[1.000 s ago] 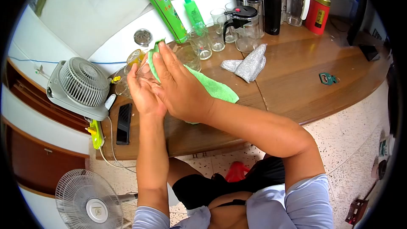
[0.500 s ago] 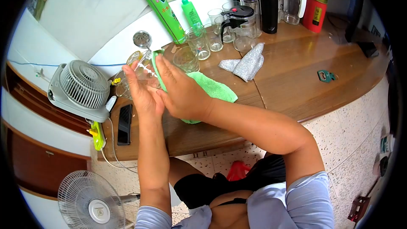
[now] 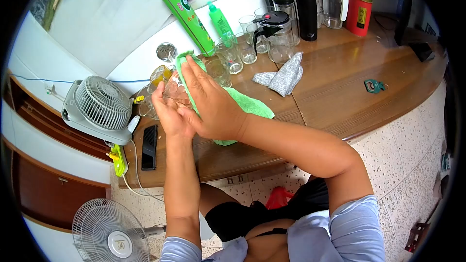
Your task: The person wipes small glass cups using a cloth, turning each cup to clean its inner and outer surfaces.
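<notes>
My left hand (image 3: 174, 120) is wrapped around a clear glass vessel (image 3: 178, 93), holding it tilted over the left part of the table. My right hand (image 3: 216, 106) presses a green cloth (image 3: 184, 59) against the glass's right side, fingers straight and together. Much of the vessel is hidden behind my hands, so its exact kind is unclear. A green towel (image 3: 250, 104) lies under my right wrist; I cannot tell whether it joins the cloth in my hand. Just beyond stands a drinking glass (image 3: 218, 70).
Several glasses and a black-lidded glass teapot (image 3: 280, 43) line the back, beside a black flask (image 3: 306, 12) and a red tin (image 3: 359, 12). A silver cloth (image 3: 286, 75) lies mid-table. Left are a small fan (image 3: 104, 102) and a phone (image 3: 149, 148).
Both hands have shifted slightly right in view with the glass. The green cloth shows more above my right fingertips. The whole scene has moved a little as the camera turned.
</notes>
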Action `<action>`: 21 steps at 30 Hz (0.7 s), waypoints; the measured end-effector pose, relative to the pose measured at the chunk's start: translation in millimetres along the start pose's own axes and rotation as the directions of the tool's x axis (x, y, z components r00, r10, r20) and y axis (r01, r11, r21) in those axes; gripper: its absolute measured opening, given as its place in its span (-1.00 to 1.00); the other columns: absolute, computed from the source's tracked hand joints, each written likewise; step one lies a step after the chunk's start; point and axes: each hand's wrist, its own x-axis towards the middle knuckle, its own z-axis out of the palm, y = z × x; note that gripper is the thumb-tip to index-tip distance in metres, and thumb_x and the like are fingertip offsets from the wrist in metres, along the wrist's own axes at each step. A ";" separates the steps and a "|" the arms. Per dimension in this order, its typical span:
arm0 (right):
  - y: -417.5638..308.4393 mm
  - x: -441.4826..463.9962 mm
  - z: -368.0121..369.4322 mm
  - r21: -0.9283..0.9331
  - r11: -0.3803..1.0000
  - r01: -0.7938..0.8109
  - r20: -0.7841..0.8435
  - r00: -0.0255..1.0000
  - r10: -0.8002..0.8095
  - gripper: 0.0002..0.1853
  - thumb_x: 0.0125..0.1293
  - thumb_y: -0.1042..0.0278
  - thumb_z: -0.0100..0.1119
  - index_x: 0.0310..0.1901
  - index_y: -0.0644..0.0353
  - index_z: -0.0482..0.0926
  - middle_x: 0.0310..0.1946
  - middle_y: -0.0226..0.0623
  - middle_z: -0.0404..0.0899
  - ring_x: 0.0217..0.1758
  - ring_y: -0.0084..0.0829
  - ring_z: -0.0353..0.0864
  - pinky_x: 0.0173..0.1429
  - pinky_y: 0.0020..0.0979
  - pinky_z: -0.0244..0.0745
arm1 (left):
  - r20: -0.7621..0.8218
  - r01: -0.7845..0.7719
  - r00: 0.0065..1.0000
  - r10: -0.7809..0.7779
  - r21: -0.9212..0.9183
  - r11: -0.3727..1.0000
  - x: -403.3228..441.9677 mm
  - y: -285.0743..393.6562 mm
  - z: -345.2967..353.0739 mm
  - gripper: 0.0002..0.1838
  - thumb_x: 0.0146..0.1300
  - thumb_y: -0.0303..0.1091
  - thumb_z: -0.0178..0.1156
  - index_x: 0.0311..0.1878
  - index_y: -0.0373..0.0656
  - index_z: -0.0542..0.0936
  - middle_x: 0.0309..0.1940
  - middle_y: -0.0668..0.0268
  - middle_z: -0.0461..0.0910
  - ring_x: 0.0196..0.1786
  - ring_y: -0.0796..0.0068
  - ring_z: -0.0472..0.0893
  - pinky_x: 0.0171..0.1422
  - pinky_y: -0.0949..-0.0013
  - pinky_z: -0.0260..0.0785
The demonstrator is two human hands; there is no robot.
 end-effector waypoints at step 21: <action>-4.7 -7.2 8.8 -0.045 0.997 0.070 0.038 0.997 -0.068 -0.20 0.42 0.45 0.13 0.57 0.72 0.07 0.58 0.64 0.07 0.68 0.52 0.10 0.75 0.15 0.06 | 0.190 0.132 0.978 -0.084 -0.256 0.958 11.9 6.2 -16.0 -0.20 0.41 0.08 0.04 0.49 -0.43 0.44 0.47 -0.10 0.51 0.49 -0.06 0.50 0.65 -0.01 0.30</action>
